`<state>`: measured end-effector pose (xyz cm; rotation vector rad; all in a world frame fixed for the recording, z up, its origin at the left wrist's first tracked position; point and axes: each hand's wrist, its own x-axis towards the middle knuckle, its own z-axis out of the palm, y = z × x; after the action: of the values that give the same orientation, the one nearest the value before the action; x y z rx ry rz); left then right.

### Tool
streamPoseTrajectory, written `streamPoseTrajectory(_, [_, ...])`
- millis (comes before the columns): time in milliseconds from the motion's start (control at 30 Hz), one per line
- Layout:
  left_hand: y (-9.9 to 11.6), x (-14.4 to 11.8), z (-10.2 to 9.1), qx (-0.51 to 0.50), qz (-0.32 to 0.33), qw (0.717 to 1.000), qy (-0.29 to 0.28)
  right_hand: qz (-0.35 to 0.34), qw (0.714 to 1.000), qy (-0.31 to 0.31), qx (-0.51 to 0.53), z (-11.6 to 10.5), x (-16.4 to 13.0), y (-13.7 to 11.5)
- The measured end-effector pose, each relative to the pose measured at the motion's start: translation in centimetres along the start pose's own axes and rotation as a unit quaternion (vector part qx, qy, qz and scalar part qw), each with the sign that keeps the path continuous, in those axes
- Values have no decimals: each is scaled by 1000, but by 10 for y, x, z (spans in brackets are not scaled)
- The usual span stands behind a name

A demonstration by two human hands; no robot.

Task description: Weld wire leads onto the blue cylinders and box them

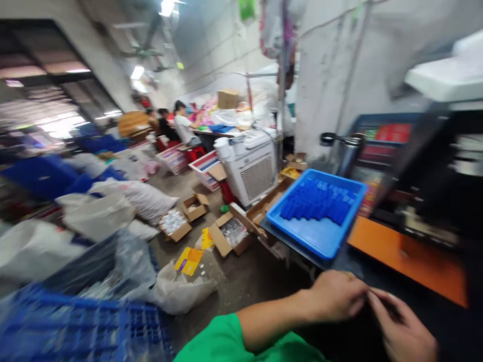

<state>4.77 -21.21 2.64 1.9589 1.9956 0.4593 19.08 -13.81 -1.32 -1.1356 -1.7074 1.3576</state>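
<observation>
My left hand (337,294), at the end of a green sleeve, is closed with its fingertips pinched together. Opposite it, my right hand (405,329) has thumb and fingers curled into a pinch, and the two sets of fingertips meet or nearly meet. Whatever lies between them is hidden or too small to name. Just beyond my hands a light blue plastic tray (307,240) rests on the dark table edge, holding rows of dark blue pieces (317,201). An orange plate (405,259) lies to the right of the tray, close above my right hand.
A dark machine (426,171) stands at the right. A white air cooler (256,168) is beyond the table. On the floor are open cardboard boxes (230,234), white sacks (139,198) and a blue crate (83,322). People (184,123) sit at a far table.
</observation>
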Motion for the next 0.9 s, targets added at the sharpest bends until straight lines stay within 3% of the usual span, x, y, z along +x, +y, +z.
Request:
streamPoseTrajectory(133, [-13,10,-6,-123,22,989,73,-9,997,39,62,14,9,-26])
streamPoseTrajectory(300, [-25,38,-7,-293,12,946,140,10,984,73,165,15,32,-31])
streamPoseTrajectory(400, [-27,57,-10,-386,-24,910,152,39,966,67,248,13,44,-35])
streamPoseTrajectory(533, [-28,81,-13,-510,-52,846,149,57,921,90,373,9,63,-41])
streamPoseTrajectory(600, [-27,88,-14,-534,-65,830,147,61,903,99,414,7,70,-43])
streamPoseTrajectory(733, [-22,94,-19,-521,-89,840,123,63,890,100,441,4,77,-43])
streamPoseTrajectory(900, [-13,97,-23,-495,-68,859,113,56,899,92,425,5,80,-35])
